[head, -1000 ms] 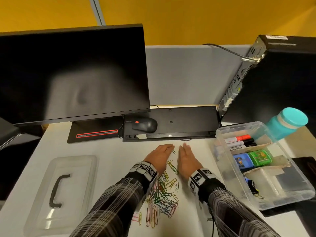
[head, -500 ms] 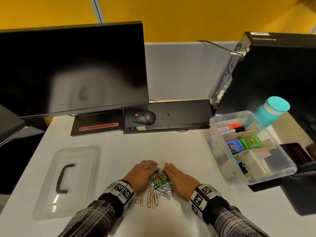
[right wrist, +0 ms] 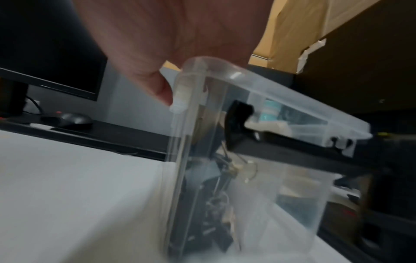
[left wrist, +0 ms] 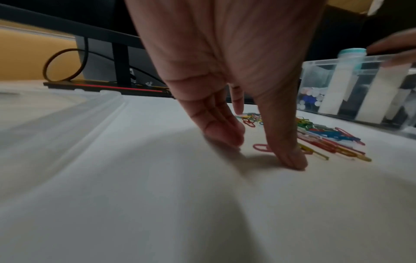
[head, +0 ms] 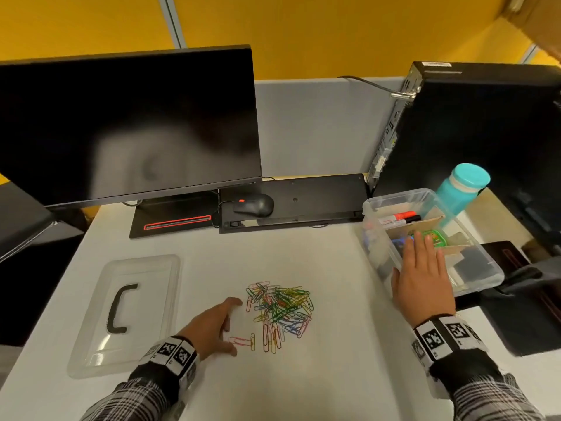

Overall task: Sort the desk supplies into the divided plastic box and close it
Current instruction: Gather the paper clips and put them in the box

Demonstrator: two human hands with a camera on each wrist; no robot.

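Coloured paper clips [head: 280,311] sit heaped, so with our left hand [head: 212,328] flat-fingered beside them and right hand [head: 423,273] spread empty over the box [head: 493,273], we'd best draw it close.

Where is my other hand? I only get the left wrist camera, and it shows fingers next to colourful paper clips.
Observer: Your right hand lies flat over the near corner of the clear box, thumb outside the wall.
Operator: Is its lid on?
Observer: No. The lid lies on the desk left of your left hand, black handle up.
Operator: What's under my right hand?
Observer: Black binder clips, in that corner compartment.
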